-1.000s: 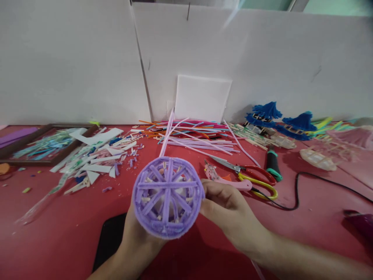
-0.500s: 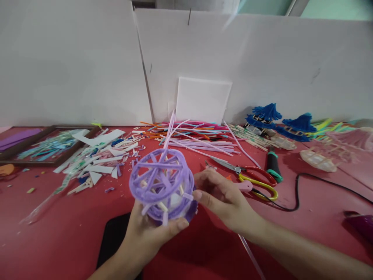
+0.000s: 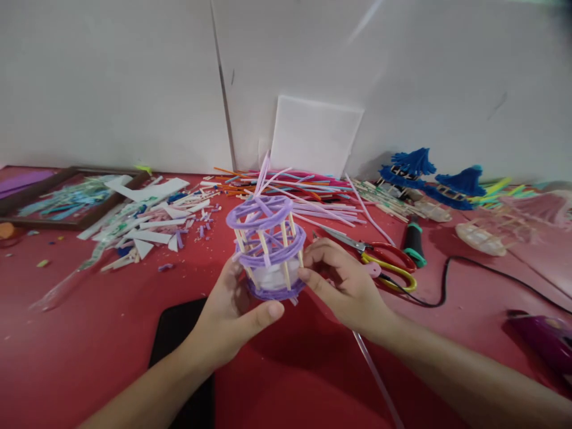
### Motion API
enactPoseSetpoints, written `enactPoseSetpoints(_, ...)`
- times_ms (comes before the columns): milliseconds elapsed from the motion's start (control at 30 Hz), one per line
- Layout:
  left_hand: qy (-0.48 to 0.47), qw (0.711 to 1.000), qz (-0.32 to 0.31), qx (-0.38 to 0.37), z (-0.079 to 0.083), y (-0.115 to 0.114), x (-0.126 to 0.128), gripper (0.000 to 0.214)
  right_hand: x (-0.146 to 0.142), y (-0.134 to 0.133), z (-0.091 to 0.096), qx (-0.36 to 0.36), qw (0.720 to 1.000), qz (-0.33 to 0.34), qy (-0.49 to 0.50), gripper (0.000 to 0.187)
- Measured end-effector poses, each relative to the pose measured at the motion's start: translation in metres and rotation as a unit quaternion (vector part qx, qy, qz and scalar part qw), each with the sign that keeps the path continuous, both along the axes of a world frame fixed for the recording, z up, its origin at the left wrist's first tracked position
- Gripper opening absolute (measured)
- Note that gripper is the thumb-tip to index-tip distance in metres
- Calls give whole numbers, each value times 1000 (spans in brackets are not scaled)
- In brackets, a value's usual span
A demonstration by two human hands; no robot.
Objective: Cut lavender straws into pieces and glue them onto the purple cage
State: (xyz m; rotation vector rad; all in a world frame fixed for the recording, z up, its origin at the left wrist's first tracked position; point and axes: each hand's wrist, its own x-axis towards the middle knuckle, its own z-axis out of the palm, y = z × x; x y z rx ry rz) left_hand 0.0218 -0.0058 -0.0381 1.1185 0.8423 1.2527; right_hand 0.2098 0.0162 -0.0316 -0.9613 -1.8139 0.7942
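Note:
A small round cage [image 3: 269,244] of wooden sticks wrapped in purple pipe cleaner stands nearly upright above the red table [image 3: 80,333]. My left hand [image 3: 232,316] cups its base from below and behind, thumb stretched under the bottom ring. My right hand [image 3: 344,286] pinches its right side with fingertips on the lower ring. Something white shows inside the cage.
A heap of coloured pipe cleaners [image 3: 308,193] lies behind the cage. Red and yellow scissors [image 3: 379,259], a black cable [image 3: 469,268] and a purple tool [image 3: 545,342] are at the right. Paper scraps [image 3: 147,220] and a dark frame [image 3: 67,196] lie left. A black phone [image 3: 179,351] lies below.
The cage has turned from showing its spoked round top towards me to standing upright, side on. Both hands moved with it, a little up and right.

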Motion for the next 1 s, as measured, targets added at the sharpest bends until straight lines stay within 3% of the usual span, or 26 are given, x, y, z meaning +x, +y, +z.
enactPoseSetpoints(67,25,1000,-9,-2,0,-1,2,56,-1,-4,2,44,999,9,-24,6)
enactPoseSetpoints(133,70,997,27,-20,0,-2,3,53,-2,-8,7,74,995,44,-54,3)
enactPoseSetpoints(200,106,990,84,-28,0,-1,3,46,0,-9,13,85,989,77,-93,14)
enactPoseSetpoints(267,117,986,119,-11,0,1,3,43,9,-8,18,96,984,64,-136,22)
enactPoseSetpoints(333,127,983,133,17,-1,3,2,44,24,-4,18,116,972,1,-204,27)
enactPoseSetpoints(500,172,973,151,39,-1,5,1,56,61,-2,-2,128,878,-147,-436,51)
enactPoseSetpoints(633,157,978,126,53,2,4,2,48,68,-8,-18,93,840,-142,-515,52)
enactPoseSetpoints(867,170,975,133,47,3,2,5,57,71,-1,-22,61,841,-150,-516,40)
enactPoseSetpoints(1000,198,968,145,54,0,1,6,62,74,7,-24,67,915,-161,-363,32)
